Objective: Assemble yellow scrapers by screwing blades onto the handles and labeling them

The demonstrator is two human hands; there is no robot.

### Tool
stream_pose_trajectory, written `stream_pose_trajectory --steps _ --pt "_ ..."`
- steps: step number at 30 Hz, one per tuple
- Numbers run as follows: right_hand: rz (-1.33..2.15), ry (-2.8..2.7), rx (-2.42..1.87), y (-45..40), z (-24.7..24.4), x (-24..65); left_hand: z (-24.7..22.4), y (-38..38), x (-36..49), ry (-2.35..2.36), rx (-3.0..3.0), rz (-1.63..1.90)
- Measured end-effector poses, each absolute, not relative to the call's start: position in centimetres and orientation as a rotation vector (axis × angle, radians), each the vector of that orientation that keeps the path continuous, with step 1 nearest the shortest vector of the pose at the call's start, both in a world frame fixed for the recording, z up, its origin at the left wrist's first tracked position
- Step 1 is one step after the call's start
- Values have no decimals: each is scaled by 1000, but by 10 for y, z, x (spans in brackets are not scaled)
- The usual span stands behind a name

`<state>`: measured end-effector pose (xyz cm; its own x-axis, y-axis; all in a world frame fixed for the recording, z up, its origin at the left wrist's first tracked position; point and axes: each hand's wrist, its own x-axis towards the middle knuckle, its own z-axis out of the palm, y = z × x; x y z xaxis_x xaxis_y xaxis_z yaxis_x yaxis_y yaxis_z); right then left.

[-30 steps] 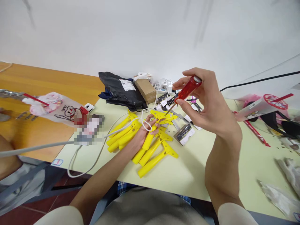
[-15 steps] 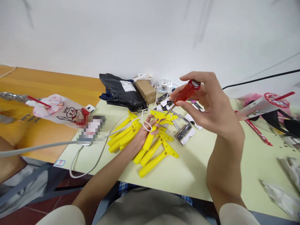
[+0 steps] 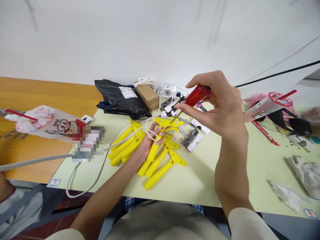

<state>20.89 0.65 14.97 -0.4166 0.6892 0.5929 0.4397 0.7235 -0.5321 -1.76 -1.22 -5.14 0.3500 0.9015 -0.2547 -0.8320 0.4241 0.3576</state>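
My left hand (image 3: 147,144) is wrapped round a yellow plastic scraper (image 3: 152,154), its wide head pointing away from me. My right hand (image 3: 217,105) grips a screwdriver (image 3: 197,95) by its red see-through handle. The shaft slants down and left, with its tip at the head of the held scraper; whether it sits in a screw is too small to tell. More yellow scrapers lie on both sides of my left hand, among them one nearest me (image 3: 160,175). A white cable (image 3: 147,128) loops over the left hand and the held scraper.
Small black-and-white boxes (image 3: 192,140) and metal pieces lie behind my hands. A black parcel bag (image 3: 120,100) and a cardboard box (image 3: 147,96) stand against the wall. Drink cups are at left (image 3: 58,125) and right (image 3: 266,106). A blurred-out phone (image 3: 88,143) lies left; another person's arm shows there.
The whole view has shifted slightly, so most things sit further left. Both hands keep their hold; the right fingers have moved a little round the screwdriver handle.
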Motion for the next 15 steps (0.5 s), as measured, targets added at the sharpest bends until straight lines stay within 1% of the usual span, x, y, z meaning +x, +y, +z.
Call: stream_pose_trajectory --steps 3,6,8,13,15 --pt "403 -2118 -872 4 152 210 -48 -14 -16 476 180 1135" --pt "526 -2191 -814 2 156 212 -46 -13 -16 483 181 1146" --pt "542 -2178 -785 3 156 213 -45 -12 -17 491 182 1147" --pt "324 -2087 -833 12 148 213 -49 -13 -18 508 206 1150" --pt "300 -2083 -874 13 146 211 -52 -14 -18 509 220 1132"
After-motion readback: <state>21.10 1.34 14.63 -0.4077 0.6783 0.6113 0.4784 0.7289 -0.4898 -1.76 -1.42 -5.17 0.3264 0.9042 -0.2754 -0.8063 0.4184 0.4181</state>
